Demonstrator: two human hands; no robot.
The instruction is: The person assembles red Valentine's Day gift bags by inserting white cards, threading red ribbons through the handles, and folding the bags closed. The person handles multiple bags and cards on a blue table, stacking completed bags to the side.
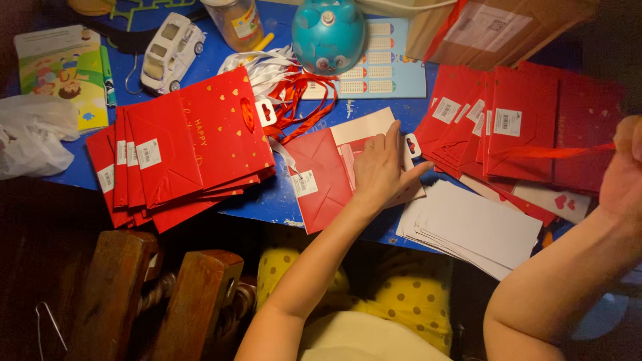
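- At far right, right hand, partly cut off, pinches a red ribbon.
- Left hand presses flat on a red bag.
- Blue table, dim room.

Dim, warm light on the tabletop — edges fall dark, right side motion-blurred.

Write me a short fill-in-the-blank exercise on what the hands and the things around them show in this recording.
1. The left hand presses flat on a folded ____ paper bag on the blue table.
2. The right hand pulls a red ____ taut.
3. Between the two arms lies a stack of ____ cards.
4. Beyond the left stack of bags stands a white toy ____.

Missing words: red; ribbon; white; car
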